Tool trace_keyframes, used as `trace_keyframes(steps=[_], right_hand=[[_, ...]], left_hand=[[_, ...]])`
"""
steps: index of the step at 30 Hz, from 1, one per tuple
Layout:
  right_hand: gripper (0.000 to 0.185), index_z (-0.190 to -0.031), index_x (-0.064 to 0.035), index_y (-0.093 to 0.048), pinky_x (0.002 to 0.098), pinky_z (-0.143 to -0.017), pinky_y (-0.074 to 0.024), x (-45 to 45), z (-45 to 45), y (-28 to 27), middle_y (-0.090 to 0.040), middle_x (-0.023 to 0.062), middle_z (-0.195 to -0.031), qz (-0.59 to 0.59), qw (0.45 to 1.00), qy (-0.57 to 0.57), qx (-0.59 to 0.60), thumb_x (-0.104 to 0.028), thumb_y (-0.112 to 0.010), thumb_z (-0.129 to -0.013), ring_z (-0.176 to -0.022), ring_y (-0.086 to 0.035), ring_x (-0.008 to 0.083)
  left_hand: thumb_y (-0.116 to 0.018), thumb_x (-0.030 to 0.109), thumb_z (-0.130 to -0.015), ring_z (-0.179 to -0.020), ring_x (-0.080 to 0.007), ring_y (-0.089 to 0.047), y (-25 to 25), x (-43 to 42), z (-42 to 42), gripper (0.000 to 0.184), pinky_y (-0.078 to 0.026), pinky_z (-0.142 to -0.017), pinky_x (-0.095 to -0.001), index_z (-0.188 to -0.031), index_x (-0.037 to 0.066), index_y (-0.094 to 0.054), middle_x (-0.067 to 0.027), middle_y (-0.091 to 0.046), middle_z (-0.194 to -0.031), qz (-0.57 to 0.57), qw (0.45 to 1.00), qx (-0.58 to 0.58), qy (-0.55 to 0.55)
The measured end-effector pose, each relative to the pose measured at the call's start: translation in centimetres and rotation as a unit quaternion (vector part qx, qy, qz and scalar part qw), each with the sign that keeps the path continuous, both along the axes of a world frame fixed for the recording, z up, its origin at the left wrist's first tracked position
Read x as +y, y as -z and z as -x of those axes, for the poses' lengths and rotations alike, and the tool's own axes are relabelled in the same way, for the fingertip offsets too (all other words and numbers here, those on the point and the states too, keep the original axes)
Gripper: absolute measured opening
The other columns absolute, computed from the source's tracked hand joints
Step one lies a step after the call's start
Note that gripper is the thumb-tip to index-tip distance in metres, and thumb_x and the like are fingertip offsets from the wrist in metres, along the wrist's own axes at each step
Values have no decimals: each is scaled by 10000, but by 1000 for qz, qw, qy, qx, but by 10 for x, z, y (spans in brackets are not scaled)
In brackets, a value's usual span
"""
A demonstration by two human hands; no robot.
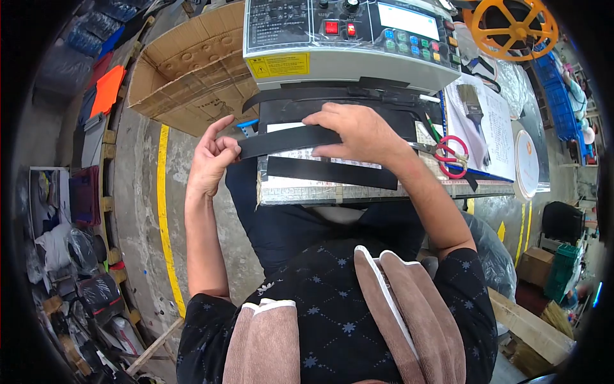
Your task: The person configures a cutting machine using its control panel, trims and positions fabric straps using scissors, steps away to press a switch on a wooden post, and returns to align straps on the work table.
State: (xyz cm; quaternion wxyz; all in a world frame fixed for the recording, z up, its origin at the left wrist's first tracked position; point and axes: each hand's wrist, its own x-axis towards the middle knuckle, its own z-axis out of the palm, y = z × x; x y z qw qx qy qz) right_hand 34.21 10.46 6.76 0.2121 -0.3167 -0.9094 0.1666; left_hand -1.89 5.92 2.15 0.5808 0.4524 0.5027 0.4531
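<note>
A flat black strip [281, 141] stretches between my two hands above the front of the work surface. My left hand [217, 150] pinches its left end between thumb and finger, with the other fingers raised. Near the strip's right part, my right hand [355, 133] grips it with thumb below and fingers above. A second black strip [332, 173] lies just in front, over white printed paper and close to the ruler edge [307, 194]. More black strips [307, 95] lie behind, at the foot of the machine.
Behind stands a machine with a control panel [352, 32]. Red-handled scissors [453, 157], a brush [472, 105] and written sheets [499, 128] lie at the right. An open cardboard box [192, 70] is at the back left. An orange reel [511, 29] stands back right.
</note>
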Motion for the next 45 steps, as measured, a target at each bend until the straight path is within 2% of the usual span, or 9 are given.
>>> trace_keyframes(steps=[17,20,23,27,30,33,36,41,45], right_hand=[[517,-1327,-87,-727,410,-847,-589,7,-34,8,-727,92,-1125,59,994,-1,92,-243,-941,-883,-982,-713,316],[491,-1308,-104,-725,433,-886,-623,4,-32,3,-737,93,-1148,28,999,6,44,-273,-928,-894,-1050,-749,331],[484,-1300,-111,-726,435,-877,-623,0,-28,2,-722,88,-1112,14,999,2,32,-262,-926,-886,-1038,-745,325],[486,-1289,-113,-727,443,-868,-620,-7,-19,-4,-707,81,-1085,-12,999,-1,37,-239,-929,-865,-1032,-743,320],[497,-1281,-113,-727,447,-871,-618,-12,-14,-13,-704,81,-1076,-27,999,-6,43,-228,-937,-845,-1031,-743,320],[518,-1286,-115,-724,456,-880,-616,-18,-18,-20,-709,86,-1084,-26,999,1,45,-224,-944,-830,-1035,-744,325],[594,-1356,-118,-698,446,-890,-612,-22,-24,-20,-726,92,-1129,-23,997,19,66,-205,-948,-824,-1042,-746,318],[809,-1603,-77,-564,346,-916,-602,-33,-42,-27,-716,81,-1188,108,975,78,178,-89,-929,-882,-1087,-736,199],[782,-1654,50,-457,223,-881,-598,-38,-53,-4,-724,86,-1204,359,805,23,473,10,-850,-980,-1095,-710,102]], left_hand=[[-818,35,-964,-838,-56,-643,13,4,-5,775,-529,-780,-225,-1669,6,-497,30,-705,-952,11,999,33,1],[-762,36,-981,-1043,-119,-691,14,2,4,727,-562,-912,-281,-1664,12,-513,-53,-740,-1135,-2,994,101,28],[-670,32,-1015,-1321,-223,-659,-6,4,-11,661,-537,-1109,-376,-1660,23,-528,-147,-716,-1385,-181,932,312,-34],[-682,150,-1053,-1408,-356,-632,-47,3,-76,554,-462,-1235,-474,-1584,13,-603,-204,-679,-1513,-303,889,342,18],[-759,259,-1051,-1332,-360,-671,-54,12,-117,422,-498,-1145,-502,-1388,5,-732,-199,-775,-1287,-337,858,371,108],[-767,231,-1076,-885,-210,-697,-65,20,-129,260,-546,-824,-411,-1119,-25,-756,-79,-780,-929,-259,853,409,193],[-790,241,-1073,-726,-97,-550,-73,21,-135,288,-470,-666,-350,-944,-5,-715,4,-654,-768,-112,933,281,193],[-797,230,-1076,-765,-43,-515,-71,21,-127,269,-444,-674,-282,-947,9,-713,56,-628,-797,-140,935,263,191],[-797,220,-1077,-791,-28,-516,-71,21,-117,252,-432,-698,-259,-935,29,-716,81,-640,-826,-114,956,197,184]])
